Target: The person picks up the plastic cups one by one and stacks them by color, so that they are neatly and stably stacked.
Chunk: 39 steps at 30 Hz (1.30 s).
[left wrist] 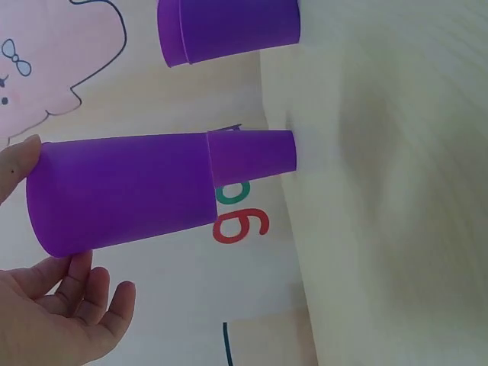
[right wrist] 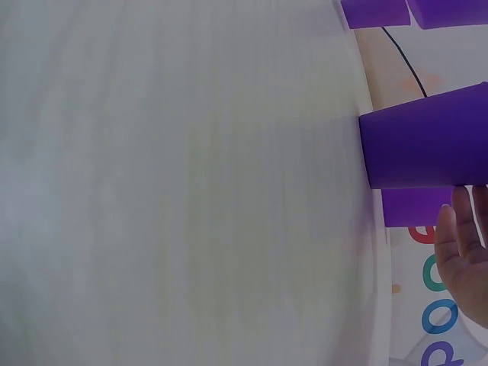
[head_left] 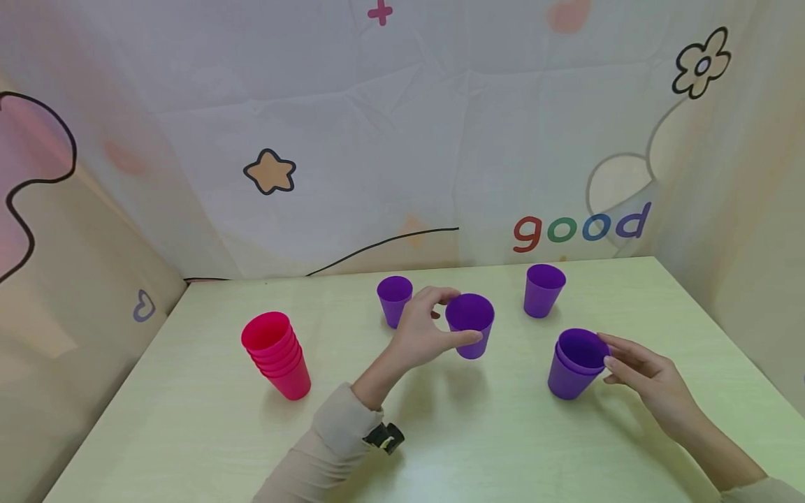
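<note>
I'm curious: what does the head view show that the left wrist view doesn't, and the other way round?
Only the head view: the stack of pinkish-red cups, the right hand at the purple stack's rim, and the orange star on the backdrop.
Only the left wrist view: a drawn bow on a pink figure.
Both: the left hand holding a purple cup, plus the purple stack.

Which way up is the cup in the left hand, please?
Upright: the cup has its open rim up, narrower base down.
</note>
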Each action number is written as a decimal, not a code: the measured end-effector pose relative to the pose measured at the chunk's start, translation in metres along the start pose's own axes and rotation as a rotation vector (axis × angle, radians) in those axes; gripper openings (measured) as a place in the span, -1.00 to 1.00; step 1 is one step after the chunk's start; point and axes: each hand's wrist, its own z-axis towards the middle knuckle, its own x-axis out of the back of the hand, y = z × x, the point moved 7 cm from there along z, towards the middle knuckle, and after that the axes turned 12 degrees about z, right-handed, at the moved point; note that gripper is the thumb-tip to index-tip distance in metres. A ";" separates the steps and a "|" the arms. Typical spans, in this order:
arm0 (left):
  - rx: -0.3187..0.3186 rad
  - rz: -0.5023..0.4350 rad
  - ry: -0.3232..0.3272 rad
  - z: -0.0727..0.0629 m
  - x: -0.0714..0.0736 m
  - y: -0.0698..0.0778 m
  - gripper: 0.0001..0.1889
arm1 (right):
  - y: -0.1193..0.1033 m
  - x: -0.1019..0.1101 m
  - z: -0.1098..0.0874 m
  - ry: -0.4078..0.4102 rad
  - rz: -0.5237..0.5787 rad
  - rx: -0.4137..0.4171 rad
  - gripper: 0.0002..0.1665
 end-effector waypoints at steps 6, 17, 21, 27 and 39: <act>-0.052 -0.003 -0.015 0.005 -0.001 0.015 -0.38 | 0.000 0.000 0.000 0.002 0.004 0.003 -0.54; -0.089 -0.012 -0.041 0.013 -0.004 0.037 -0.37 | 0.000 -0.002 0.000 -0.002 0.030 0.012 -0.50; -0.094 -0.049 -0.039 0.016 -0.006 0.043 -0.38 | 0.000 -0.002 0.001 -0.001 0.028 0.008 -0.52; -0.097 -0.095 -0.046 0.019 -0.011 0.053 -0.38 | -0.001 -0.001 0.000 0.004 0.017 -0.003 -0.53; -0.131 -0.124 -0.062 0.025 -0.030 0.071 -0.38 | 0.001 -0.001 0.000 -0.001 0.030 -0.004 -0.51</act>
